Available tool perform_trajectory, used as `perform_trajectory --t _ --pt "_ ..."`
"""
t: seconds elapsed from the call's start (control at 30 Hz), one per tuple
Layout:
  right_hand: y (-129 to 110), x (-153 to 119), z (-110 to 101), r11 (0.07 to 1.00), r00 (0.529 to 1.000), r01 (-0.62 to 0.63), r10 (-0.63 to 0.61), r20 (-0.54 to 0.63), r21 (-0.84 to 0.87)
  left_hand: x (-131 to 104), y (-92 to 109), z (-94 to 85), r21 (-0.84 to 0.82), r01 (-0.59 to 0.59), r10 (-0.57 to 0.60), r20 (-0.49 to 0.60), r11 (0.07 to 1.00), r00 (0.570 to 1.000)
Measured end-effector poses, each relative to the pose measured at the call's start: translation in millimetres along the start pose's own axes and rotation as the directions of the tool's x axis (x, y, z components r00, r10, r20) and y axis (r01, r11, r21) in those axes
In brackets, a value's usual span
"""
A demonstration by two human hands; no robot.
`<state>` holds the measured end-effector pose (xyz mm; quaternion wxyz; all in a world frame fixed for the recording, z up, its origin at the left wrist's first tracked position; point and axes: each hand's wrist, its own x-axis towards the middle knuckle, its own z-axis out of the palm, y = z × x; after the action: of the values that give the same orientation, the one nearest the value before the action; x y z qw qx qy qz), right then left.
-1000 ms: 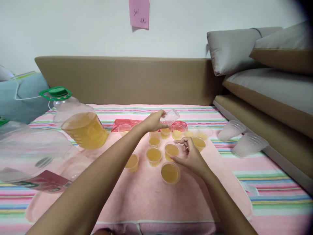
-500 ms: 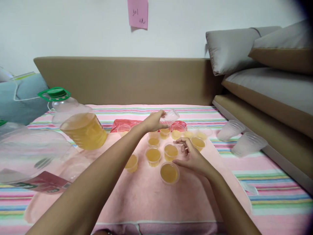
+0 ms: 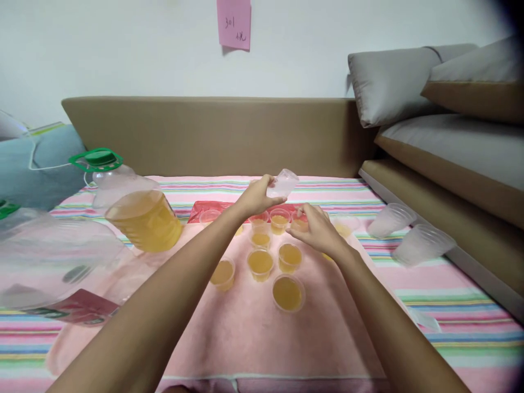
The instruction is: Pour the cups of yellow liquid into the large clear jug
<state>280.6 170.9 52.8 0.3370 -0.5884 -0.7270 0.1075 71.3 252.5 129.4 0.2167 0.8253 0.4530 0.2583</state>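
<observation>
My left hand (image 3: 262,195) is closed round a clear plastic cup (image 3: 285,184), held tilted above the back row, its narrower end toward the upper right. I see no yellow liquid in it. My right hand (image 3: 313,226) has thumb and fingers apart, beside a cup (image 3: 300,222) in the back row. Whether it touches that cup I cannot tell. Several cups of yellow liquid stand below my hands, among them a front cup (image 3: 288,293), a middle cup (image 3: 260,263) and a back cup (image 3: 280,221). My forearms hide part of the group.
A large jug (image 3: 145,218) with a green cap and yellow liquid stands at left, near another clear jug (image 3: 53,262) lying on its side. Red plastic (image 3: 200,208) lies behind the cups. Stacked clear cups (image 3: 421,244) rest at right, beside the cushions (image 3: 458,142). A pink cloth (image 3: 254,344) lies underneath.
My left hand has lifted the clear cup slightly. My right hand has moved away from the front cups, up and back to the back row. The view has shifted slightly.
</observation>
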Motion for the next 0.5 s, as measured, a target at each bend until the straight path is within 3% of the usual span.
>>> perform_trajectory --t 0.2,0.5 --pt "3 43 22 0.996 0.991 0.032 -0.021 0.132 -0.083 -2 -5 -15.9 -0.007 0.024 -0.025 -0.077 1.000 0.997" --pt "9 54 22 0.996 0.977 0.037 -0.019 0.210 -0.078 -8 -12 -27.0 0.007 0.058 -0.057 -0.079 0.998 0.995"
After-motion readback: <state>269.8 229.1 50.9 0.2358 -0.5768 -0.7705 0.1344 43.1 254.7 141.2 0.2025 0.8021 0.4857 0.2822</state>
